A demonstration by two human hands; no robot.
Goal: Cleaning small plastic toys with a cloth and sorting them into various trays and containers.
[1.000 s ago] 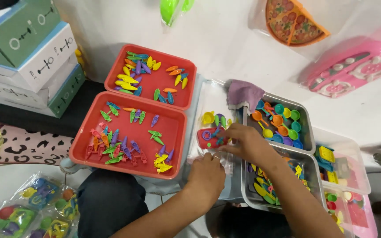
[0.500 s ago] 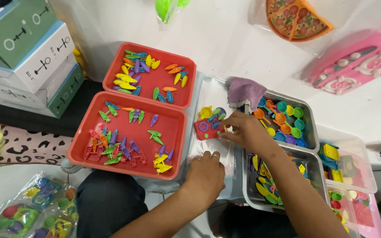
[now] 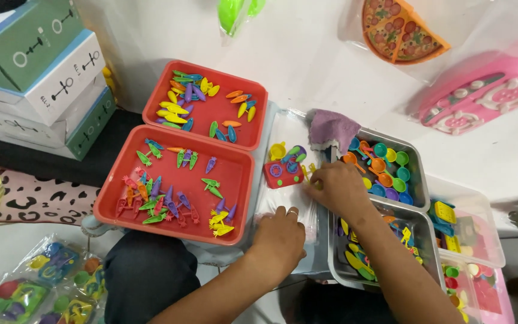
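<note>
A clear plastic bag (image 3: 289, 198) lies between the red trays and the grey bins. Inside its far end sit a small red toy stove (image 3: 281, 173), a yellow cup (image 3: 277, 150) and other small coloured toys. My left hand (image 3: 280, 237) presses flat on the bag's near end, fingers closed on the film. My right hand (image 3: 338, 187) rests on the bag's right edge beside the red toy stove, fingers curled; whether it pinches the film or a small piece is hidden.
Two red trays (image 3: 235, 186) (image 3: 259, 96) hold small coloured plastic vegetables. Grey bins hold toy pans (image 3: 385, 168) and utensils (image 3: 361, 258). A purple cloth (image 3: 331, 129) hangs on a bin rim. Stacked boxes (image 3: 37, 66) stand left; packed toys (image 3: 37, 282) lie below.
The red toy stove and small pieces have slid further up inside the bag. My right hand has drawn back right of the stove. My left hand stays pressed on the bag.
</note>
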